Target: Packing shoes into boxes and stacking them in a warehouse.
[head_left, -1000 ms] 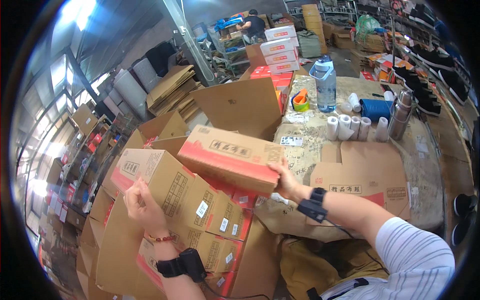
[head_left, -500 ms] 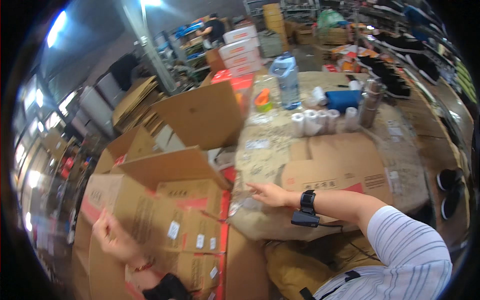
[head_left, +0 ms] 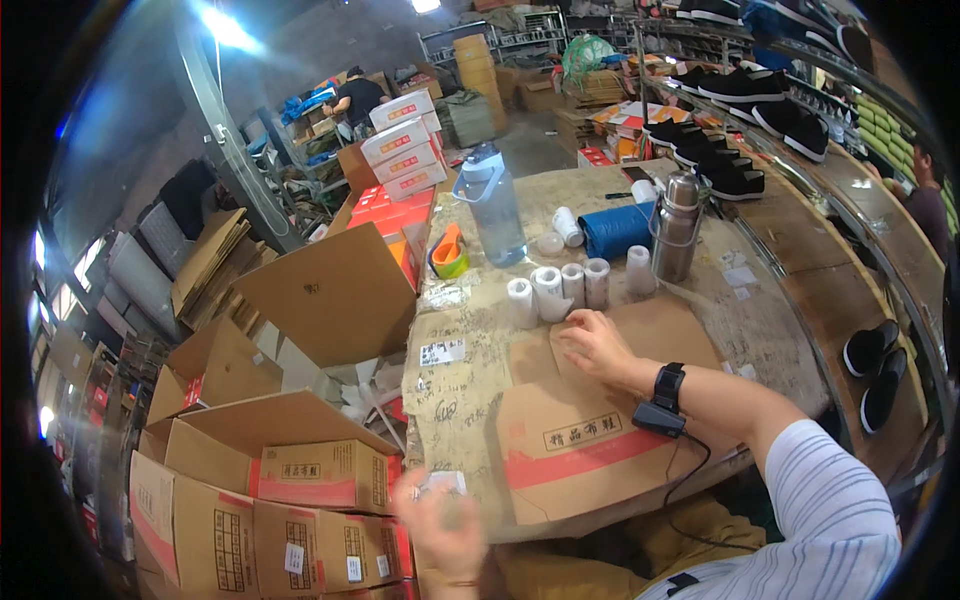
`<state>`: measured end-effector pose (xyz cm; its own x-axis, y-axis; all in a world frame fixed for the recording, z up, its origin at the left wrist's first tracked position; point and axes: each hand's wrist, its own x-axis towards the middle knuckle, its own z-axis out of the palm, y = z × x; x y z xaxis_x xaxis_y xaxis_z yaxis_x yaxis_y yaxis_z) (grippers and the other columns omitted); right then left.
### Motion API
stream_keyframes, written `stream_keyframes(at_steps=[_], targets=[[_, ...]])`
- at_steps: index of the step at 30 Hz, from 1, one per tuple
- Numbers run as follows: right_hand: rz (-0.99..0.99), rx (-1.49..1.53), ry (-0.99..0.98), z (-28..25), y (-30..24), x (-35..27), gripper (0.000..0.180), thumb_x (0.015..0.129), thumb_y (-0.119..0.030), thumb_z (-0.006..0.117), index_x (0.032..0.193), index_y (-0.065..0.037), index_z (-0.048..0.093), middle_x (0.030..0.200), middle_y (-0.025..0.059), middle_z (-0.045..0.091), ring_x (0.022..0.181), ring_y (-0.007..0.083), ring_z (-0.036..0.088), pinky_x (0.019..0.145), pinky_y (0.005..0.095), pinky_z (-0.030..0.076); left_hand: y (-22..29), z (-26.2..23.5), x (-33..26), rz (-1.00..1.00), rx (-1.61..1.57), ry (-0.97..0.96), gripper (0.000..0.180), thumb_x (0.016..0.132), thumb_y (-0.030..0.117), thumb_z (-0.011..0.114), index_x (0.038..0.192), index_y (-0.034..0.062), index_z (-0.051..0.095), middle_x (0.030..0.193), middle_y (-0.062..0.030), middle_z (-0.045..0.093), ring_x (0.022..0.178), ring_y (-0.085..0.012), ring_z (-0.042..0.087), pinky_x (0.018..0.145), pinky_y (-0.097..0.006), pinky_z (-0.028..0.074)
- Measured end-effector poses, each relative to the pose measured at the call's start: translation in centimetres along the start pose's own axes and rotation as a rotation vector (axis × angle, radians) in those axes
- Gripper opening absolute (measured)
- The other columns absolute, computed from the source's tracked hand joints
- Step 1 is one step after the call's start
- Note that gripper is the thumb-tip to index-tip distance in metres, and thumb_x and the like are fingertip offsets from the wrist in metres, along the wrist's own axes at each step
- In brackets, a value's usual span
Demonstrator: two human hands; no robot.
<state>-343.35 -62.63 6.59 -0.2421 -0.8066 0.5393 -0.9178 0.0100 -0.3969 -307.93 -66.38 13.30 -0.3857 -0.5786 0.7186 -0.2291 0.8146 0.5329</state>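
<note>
My right hand (head_left: 597, 347) is above a flattened brown cardboard box (head_left: 600, 460) with a red band, lying on the worktable. Its fingers are loosely bent and slightly apart, and I see nothing held in them. Just beyond the fingertips stand several small white label rolls (head_left: 548, 294), one with a loose end. My left hand (head_left: 445, 530) is smeared by motion at the table's left edge, near a pale label (head_left: 442, 484); its fingers cannot be made out. To its left, a large open carton (head_left: 320, 415) contains smaller brown boxes (head_left: 318, 474) with red bands.
A blue water jug (head_left: 492, 215), an orange-and-green tape dispenser (head_left: 449, 254), a blue roll (head_left: 618, 232) and a steel flask (head_left: 677, 228) stand behind the rolls. Black shoes (head_left: 735, 87) fill racks at right. White boxes (head_left: 405, 150) are stacked at back left. Another person (head_left: 357, 98) is far off.
My view has swung rightward. My right hand has moved forward over the flattened cardboard toward the label rolls. My left hand has come from over the cartons to the table's left edge.
</note>
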Motion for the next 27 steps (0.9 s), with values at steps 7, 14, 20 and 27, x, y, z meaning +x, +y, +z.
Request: stream_keyframes(at_steps=[7,14,20,27], targets=[[0.105,-0.304,0.207,1.0,1.0,7.4,0.05,0.069,-0.022,0.073,0.115,-0.01,0.055,0.132,0.0134,0.036,0.126,0.0339,0.029,0.098,0.048,0.025,2.4,7.7,-6.3,-0.135,-0.144,-0.322,0.019,0.072,0.007,0.066,0.091,0.0049,0.065,0.109,-0.0156,0.056,0.099,-0.0309,0.055,0.084,-0.038,0.046],[0.122,-0.461,0.233,2.9,3.6,6.8,0.025,0.077,-0.015,0.065,0.1,-0.01,0.059,0.136,0.0123,0.034,0.127,0.0321,0.028,0.099,0.0472,0.023,3.8,6.6,-7.3,-0.319,-0.156,-0.302,0.012,0.078,0.003,0.066,0.091,0.0035,0.066,0.107,-0.0159,0.056,0.096,-0.0314,0.057,0.082,-0.038,0.047],[0.105,0.413,0.375,-1.3,-2.1,-1.2,0.023,0.083,0.001,0.058,0.103,-0.008,0.053,0.136,0.0143,0.036,0.116,0.0243,0.045,0.095,0.0407,0.035,3.4,6.2,-7.7,-0.408,-0.203,-0.235,0.024,0.074,0.008,0.067,0.098,0.0027,0.063,0.113,-0.0145,0.055,0.102,-0.0281,0.055,0.086,-0.037,0.045],[0.378,1.336,-0.099,-3.8,-10.9,-11.5,0.026,0.09,-0.005,0.055,0.115,-0.001,0.047,0.131,0.0106,0.046,0.111,0.0133,0.048,0.092,0.031,0.042,6.5,9.1,-4.2,-0.733,-1.056,-0.07,0.059,0.087,0.011,0.06,0.137,0.0008,0.032,0.128,-0.0127,0.045,0.117,-0.0206,0.046,0.099,-0.034,0.038]])
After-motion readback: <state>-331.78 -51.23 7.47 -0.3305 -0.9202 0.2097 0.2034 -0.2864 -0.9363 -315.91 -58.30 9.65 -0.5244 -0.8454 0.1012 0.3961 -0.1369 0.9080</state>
